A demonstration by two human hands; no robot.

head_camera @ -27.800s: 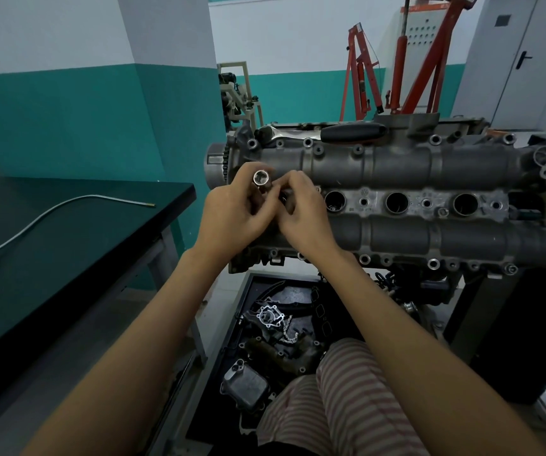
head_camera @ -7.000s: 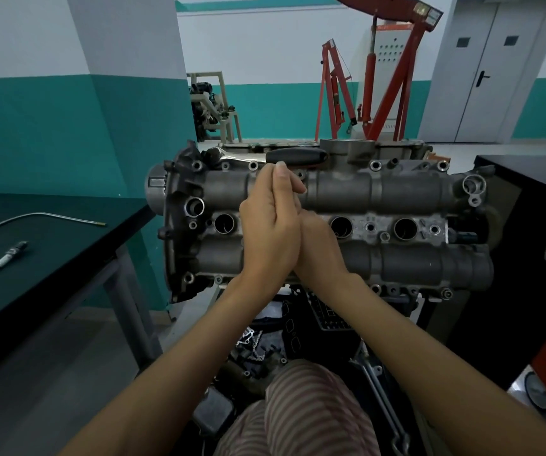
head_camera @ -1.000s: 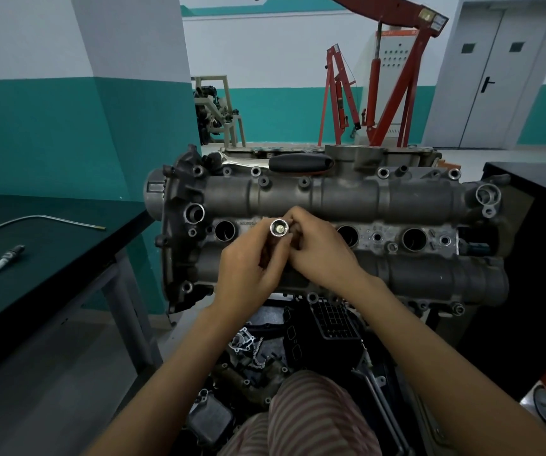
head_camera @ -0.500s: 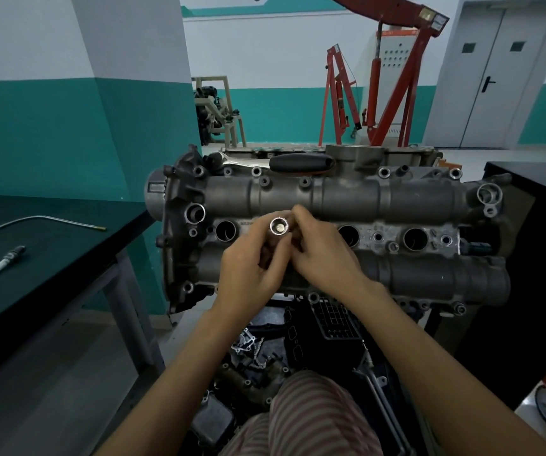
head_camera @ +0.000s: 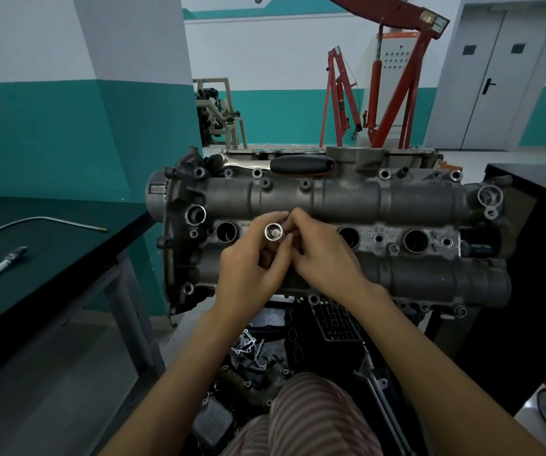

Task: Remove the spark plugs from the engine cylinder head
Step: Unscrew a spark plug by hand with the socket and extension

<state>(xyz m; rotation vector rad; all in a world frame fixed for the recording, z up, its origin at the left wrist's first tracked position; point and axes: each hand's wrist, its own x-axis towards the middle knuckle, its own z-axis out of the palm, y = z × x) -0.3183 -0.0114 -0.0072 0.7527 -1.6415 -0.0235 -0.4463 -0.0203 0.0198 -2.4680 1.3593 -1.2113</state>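
Leftward, a spark plug [head_camera: 8, 261] on the dark workbench [head_camera: 67, 251], teal-banded walls [head_camera: 34, 139] behind.

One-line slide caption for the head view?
Both hands hold a socket at the cylinder head; one spark plug lies on the bench.

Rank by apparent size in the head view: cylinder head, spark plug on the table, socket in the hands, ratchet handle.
1. cylinder head
2. ratchet handle
3. spark plug, though nearer the camera
4. socket, mostly hidden by the left hand and right hand

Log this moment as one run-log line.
left hand: holds socket | right hand: pinches at socket | spark plug: on table
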